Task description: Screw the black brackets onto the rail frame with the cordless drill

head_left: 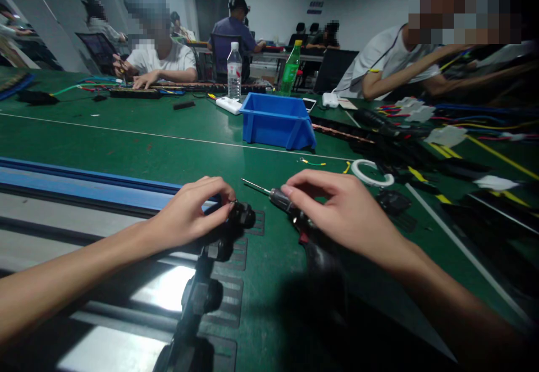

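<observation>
Left hand [197,210]: thumb and index finger pinched together on a small black end fitting [243,214] at the far end of a row of similar black fittings [201,295]. The row runs along the ends of long silver metal profiles [126,287], lying on the green table [181,147]; a blue strip [84,184] borders them on the far side.

Right hand [343,206]: curled over the front end of a black powered screwdriver [297,219], thumb and fingers gripping it near the nose. Driver is just right of the fittings, its slim metal bit [256,185] pointing up-left, well apart from the left fingertips. Lower part of the driver in shadow, detail unclear.

Beyond the hands: blue plastic bin [275,125], clear plastic bottle [234,74] and green plastic bottle [290,73] behind it. White ring [370,181] beyond the right wrist, short green-yellow wire [315,163] near it. Other people sit working across the table.
</observation>
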Tool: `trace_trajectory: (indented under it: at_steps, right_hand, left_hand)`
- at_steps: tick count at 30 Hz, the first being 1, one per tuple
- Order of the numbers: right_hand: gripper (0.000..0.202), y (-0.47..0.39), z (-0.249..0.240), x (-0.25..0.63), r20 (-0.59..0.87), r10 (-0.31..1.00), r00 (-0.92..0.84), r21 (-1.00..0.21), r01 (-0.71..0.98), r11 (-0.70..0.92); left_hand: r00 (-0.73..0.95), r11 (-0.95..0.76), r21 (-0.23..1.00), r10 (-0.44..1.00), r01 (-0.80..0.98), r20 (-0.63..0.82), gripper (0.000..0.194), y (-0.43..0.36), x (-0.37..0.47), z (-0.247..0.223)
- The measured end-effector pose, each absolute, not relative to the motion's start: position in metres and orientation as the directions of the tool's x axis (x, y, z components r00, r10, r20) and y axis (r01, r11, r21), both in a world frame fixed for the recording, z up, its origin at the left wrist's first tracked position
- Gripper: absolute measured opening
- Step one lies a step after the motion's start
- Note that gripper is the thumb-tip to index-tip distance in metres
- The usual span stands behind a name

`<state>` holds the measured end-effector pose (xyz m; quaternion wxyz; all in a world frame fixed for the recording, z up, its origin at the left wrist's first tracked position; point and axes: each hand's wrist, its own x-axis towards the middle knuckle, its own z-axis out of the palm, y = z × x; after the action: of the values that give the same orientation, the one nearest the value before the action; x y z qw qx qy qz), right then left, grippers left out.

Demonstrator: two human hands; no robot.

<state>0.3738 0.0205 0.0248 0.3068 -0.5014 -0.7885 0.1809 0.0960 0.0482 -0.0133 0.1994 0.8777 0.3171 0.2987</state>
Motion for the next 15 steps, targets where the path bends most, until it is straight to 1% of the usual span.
trace_trajectory:
  at_steps: [3,6,8,12,15]
  right_hand:
    - [0.029,0.004,0.037,0.403,0.155,0.962,-0.226,-0.527,0.804,0.274]
    - [0.042,-0.020,0.034,0.428,0.019,0.983,-0.184,-0.442,0.880,0.173]
    - [0.049,-0.036,0.027,0.439,-0.072,0.988,-0.138,-0.416,0.904,0.096]
    - [0.063,-0.058,0.008,0.439,-0.266,0.964,-0.006,-0.412,0.905,-0.108]
    - [0.070,-0.062,-0.009,0.425,-0.306,0.949,0.079,-0.385,0.901,-0.200]
  left_hand:
    - [0.590,-0.721,0.532,0.682,0.445,0.431,0.003,0.050,0.095,-0.012]
    - [0.563,-0.715,0.525,0.694,0.462,0.449,0.002,0.051,0.095,-0.011]
    - [0.560,-0.720,0.516,0.690,0.464,0.460,0.003,0.051,0.094,-0.011]
    - [0.574,-0.740,0.489,0.669,0.461,0.472,0.004,0.052,0.093,-0.014]
    - [0.576,-0.751,0.472,0.659,0.462,0.484,0.005,0.053,0.093,-0.017]
